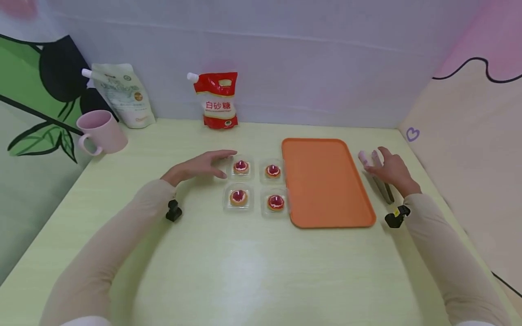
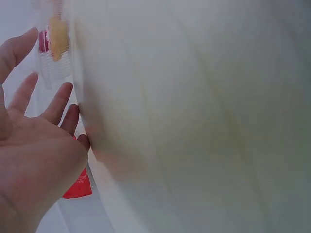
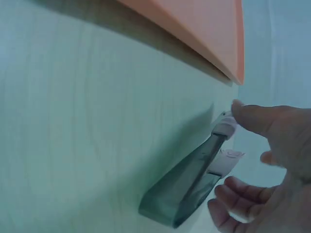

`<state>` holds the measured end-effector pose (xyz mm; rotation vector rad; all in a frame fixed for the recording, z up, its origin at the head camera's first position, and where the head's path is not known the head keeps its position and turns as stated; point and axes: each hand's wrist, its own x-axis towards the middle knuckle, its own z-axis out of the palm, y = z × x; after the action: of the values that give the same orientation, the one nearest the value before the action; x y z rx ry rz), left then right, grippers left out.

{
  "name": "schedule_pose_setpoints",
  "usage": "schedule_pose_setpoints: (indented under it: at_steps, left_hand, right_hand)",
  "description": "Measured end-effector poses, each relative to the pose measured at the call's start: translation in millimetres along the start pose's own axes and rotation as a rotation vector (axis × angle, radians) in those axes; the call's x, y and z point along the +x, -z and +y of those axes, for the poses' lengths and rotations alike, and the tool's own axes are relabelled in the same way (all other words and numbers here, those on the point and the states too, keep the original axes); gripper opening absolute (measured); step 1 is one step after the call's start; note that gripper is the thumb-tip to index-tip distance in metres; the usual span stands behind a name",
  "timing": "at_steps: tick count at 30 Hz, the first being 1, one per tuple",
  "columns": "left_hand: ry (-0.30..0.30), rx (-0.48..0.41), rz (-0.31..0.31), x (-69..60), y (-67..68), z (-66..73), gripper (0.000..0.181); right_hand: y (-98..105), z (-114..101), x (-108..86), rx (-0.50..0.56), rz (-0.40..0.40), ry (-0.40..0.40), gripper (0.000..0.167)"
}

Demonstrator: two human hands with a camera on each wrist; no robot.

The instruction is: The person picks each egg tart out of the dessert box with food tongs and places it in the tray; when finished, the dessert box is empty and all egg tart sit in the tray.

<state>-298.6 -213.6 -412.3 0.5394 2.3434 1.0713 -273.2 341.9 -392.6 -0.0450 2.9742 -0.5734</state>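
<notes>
My left hand (image 1: pixel 202 165) reaches in from the left with fingers spread, its tips beside the back-left clear box with a small red-topped tart (image 1: pixel 241 167). In the left wrist view the hand (image 2: pixel 41 131) holds nothing, near a boxed tart (image 2: pixel 57 39). Three more boxed tarts (image 1: pixel 273 171) stand close by. At the right, my right hand (image 1: pixel 390 171) is over metal tongs (image 1: pixel 383 188) with pale pink tips. The right wrist view has the thumb at one tip of the tongs (image 3: pixel 182 187) and the other fingers of the hand (image 3: pixel 272 170) spread around the other side, not closed.
An orange tray (image 1: pixel 326 183) lies between the boxes and the tongs. Along the back wall stand a red and white sugar pouch (image 1: pixel 220 100) and a pale pouch (image 1: pixel 128 97), with a pink mug (image 1: pixel 107 131) at the back left.
</notes>
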Motion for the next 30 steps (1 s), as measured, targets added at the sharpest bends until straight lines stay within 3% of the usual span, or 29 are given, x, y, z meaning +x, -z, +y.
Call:
schedule_pose_setpoints:
  at_steps: [7,15,19,25,30]
  left_hand:
    - [0.01,0.052,0.023,3.2,-3.0,3.6,0.081]
    - [-0.025,0.07,0.082,6.3,-10.4,8.3,0.082]
    - [-0.006,0.101,0.114,6.7,-13.8,10.6,0.082]
    - [-0.023,0.181,0.149,7.7,-16.5,12.5,0.083]
    - [-0.031,0.259,0.184,9.6,-21.5,13.7,0.085]
  right_hand:
    - [-3,5,-1.8,-0.025,-0.094,-0.092,0.097]
    - [-4,-3,0.5,-0.039,-0.088,-0.103,0.091]
    - [-2,-10,0.3,-0.055,-0.065,-0.109,0.088]
    - [-3,-50,8.6,-0.066,0.021,-0.066,0.079]
    - [-14,-99,22.0,-0.033,0.033,0.127,0.075]
